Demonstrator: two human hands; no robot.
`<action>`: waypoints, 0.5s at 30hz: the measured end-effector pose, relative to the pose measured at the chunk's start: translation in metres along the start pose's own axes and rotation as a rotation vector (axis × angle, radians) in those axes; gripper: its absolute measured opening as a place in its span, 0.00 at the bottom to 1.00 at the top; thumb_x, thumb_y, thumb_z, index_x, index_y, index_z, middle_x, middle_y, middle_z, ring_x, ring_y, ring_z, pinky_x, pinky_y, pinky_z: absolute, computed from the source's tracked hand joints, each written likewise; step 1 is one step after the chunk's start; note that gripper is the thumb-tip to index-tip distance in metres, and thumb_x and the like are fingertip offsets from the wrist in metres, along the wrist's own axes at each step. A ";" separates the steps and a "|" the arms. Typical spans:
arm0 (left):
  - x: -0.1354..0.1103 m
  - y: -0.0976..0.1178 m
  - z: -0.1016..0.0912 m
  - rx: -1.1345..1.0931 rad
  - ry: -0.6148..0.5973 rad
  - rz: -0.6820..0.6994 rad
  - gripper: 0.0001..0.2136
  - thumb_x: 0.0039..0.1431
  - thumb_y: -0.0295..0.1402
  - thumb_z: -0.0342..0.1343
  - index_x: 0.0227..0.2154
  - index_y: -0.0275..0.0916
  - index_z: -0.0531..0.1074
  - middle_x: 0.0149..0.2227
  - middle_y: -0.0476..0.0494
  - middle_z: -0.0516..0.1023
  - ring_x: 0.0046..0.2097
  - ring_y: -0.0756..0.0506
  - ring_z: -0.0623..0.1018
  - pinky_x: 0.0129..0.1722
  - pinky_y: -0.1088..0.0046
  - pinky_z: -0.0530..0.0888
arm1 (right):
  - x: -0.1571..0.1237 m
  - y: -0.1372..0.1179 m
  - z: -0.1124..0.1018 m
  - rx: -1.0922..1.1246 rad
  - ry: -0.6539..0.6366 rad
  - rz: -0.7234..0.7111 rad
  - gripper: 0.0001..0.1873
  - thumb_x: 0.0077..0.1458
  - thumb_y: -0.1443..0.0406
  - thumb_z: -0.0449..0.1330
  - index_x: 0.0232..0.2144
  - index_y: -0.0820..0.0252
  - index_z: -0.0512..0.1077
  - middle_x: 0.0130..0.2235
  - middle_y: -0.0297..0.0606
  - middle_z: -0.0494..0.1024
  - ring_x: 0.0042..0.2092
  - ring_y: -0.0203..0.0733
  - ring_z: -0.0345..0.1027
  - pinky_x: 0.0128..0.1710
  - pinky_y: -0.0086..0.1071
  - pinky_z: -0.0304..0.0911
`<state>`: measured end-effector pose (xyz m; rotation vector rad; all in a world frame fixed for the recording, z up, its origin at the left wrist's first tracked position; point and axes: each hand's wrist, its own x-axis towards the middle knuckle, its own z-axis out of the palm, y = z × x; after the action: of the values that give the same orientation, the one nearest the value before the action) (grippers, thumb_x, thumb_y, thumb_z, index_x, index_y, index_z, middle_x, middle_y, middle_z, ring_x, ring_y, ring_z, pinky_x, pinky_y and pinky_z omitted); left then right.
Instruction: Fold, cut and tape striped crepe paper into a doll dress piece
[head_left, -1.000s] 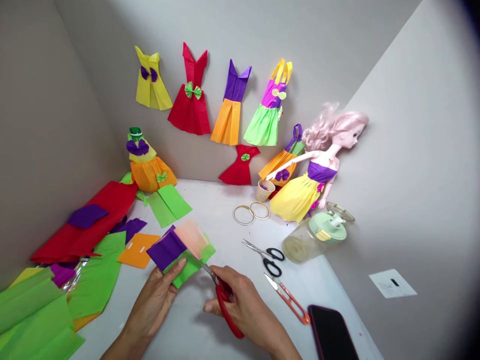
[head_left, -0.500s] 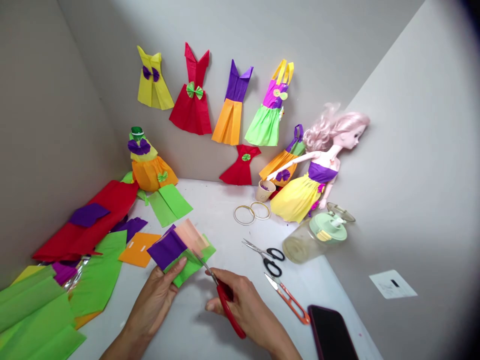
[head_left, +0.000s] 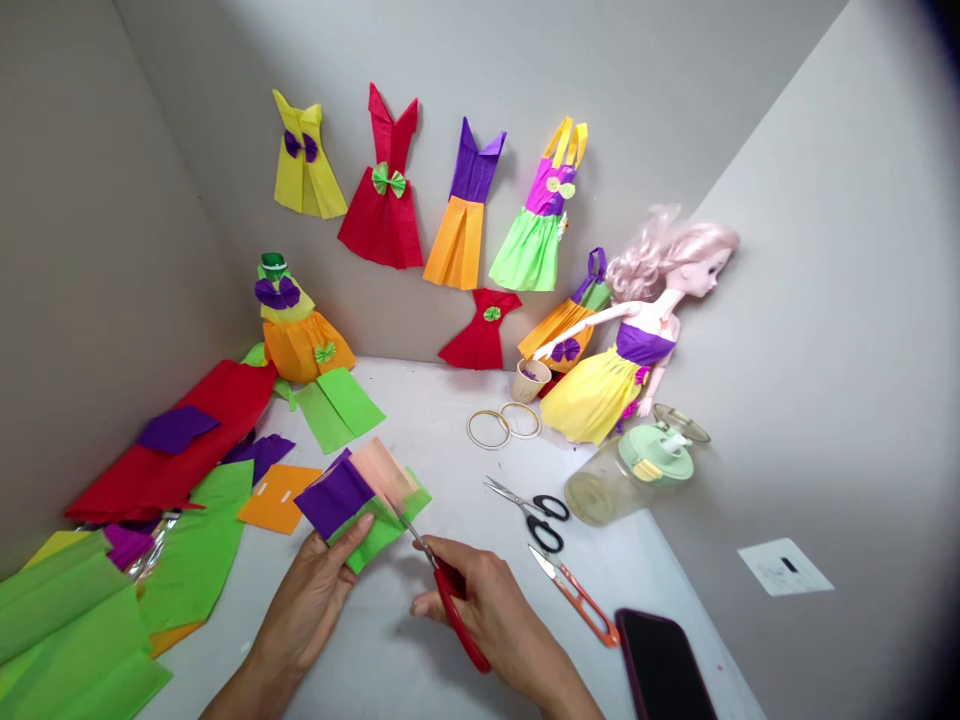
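Observation:
My left hand pinches a small stack of crepe paper above the table, its thumb on top. In the stack are a green sheet, a purple piece and a peach piece. My right hand is closed around the handles of red-handled scissors. Their blades point up and left and lie against the green and peach paper. Whether the blades are parted is hard to make out.
Black-handled scissors, orange thread snips, a phone and a lying jar are on the right. Two rings of narrow tape, a paper cup and a doll stand farther back. Coloured paper covers the left.
Almost nothing differs. The scissor blades have shifted very slightly against the paper, while both hands keep their places.

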<state>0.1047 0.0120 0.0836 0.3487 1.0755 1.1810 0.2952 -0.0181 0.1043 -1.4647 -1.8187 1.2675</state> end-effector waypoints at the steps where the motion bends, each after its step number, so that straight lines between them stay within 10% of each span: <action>1: 0.000 0.000 0.000 0.004 -0.013 0.004 0.15 0.37 0.26 0.73 0.31 0.38 0.80 0.32 0.50 0.83 0.33 0.50 0.80 0.30 0.83 0.75 | 0.000 0.000 0.000 -0.002 0.003 -0.002 0.19 0.56 0.50 0.60 0.28 0.58 0.64 0.25 0.26 0.54 0.30 0.33 0.45 0.28 0.24 0.47; 15: -0.001 -0.002 0.002 0.068 -0.052 0.016 0.15 0.38 0.30 0.74 0.33 0.36 0.79 0.36 0.45 0.83 0.39 0.46 0.81 0.36 0.79 0.76 | 0.005 0.008 0.005 0.014 0.024 -0.017 0.17 0.53 0.51 0.64 0.36 0.56 0.70 0.26 0.26 0.57 0.30 0.34 0.48 0.29 0.25 0.48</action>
<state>0.1074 0.0110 0.0840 0.4393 1.0710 1.1460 0.2933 -0.0154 0.0946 -1.4483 -1.7996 1.2465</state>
